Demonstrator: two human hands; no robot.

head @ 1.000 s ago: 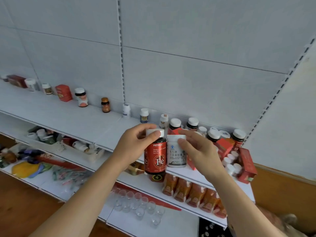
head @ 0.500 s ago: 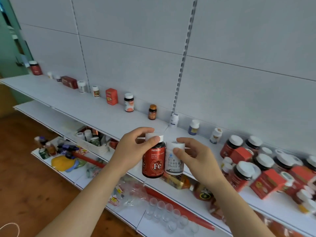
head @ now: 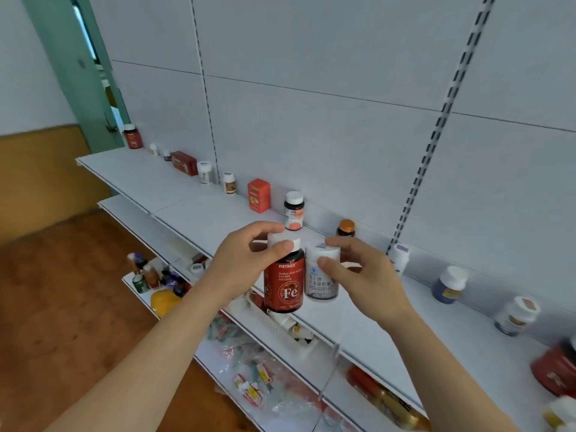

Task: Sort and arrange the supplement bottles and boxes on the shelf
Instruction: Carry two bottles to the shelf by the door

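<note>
My left hand (head: pixel 240 263) grips a red "Fe" bottle (head: pixel 284 285) by its white cap, holding it upright in the air in front of the white shelf (head: pixel 193 210). Right beside it, my right hand (head: pixel 361 275) pinches a white bottle (head: pixel 321 282) with dark print by its cap. The two bottles hang side by side, almost touching. Along the shelf's back stand spaced items: a red box (head: pixel 258 195), a white-capped bottle with an orange label (head: pixel 293 211), an orange-capped brown bottle (head: pixel 346 228) and several small white bottles.
Further right on the shelf are a blue-labelled bottle (head: pixel 448 285), a white bottle (head: pixel 517 314) and a red tub (head: pixel 558 369). The lower shelves hold a white basket (head: pixel 268 316), packets in plastic and small bottles. A green door frame (head: pixel 78 67) stands at the left end, above a wooden floor.
The view has swung left along the shelf. Both hands keep hold of their bottles, carried leftward past the crowded right end to the sparsely filled stretch.
</note>
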